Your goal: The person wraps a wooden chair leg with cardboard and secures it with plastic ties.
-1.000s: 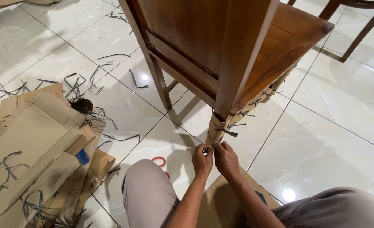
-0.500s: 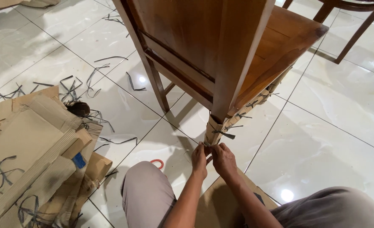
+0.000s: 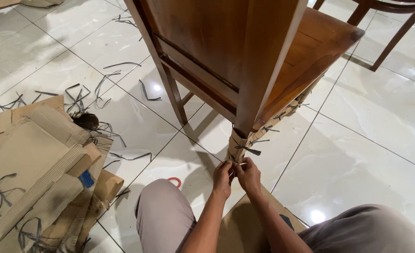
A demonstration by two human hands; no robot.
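A wooden chair (image 3: 245, 61) stands on the white tiled floor (image 3: 371, 140), seen from behind and above. The lower part of its near back leg is wrapped in a cardboard sleeve (image 3: 237, 146), bound by a dark strap (image 3: 248, 149) knotted around it, with loose ends sticking out to the side. More cardboard tied with dark strips runs along the underside of the seat toward the front leg.

Both hands meet at the bottom of the wrapped leg, close to the floor. The left hand (image 3: 223, 179) and the right hand (image 3: 248, 175) are touching, fingers curled narrow and pinched together on something thin at the foot of the cardboard sleeve; it looks like a strap end, though it is too small to tell for sure. Both forearms reach forward between the person's knees, which are in light trousers.

A flat sheet of cardboard (image 3: 245, 220) lies on the floor under the forearms. Just left of the left knee a red loop-shaped handle (image 3: 174, 180) peeks out on the tile. Toward the left edge of the floor sits a pile of torn cardboard pieces (image 3: 39, 168) with a blue scrap on it, and cut dark strap scraps (image 3: 104, 79) lie scattered over the tiles beyond it. Part of a second chair (image 3: 395, 23) shows at the far right corner.
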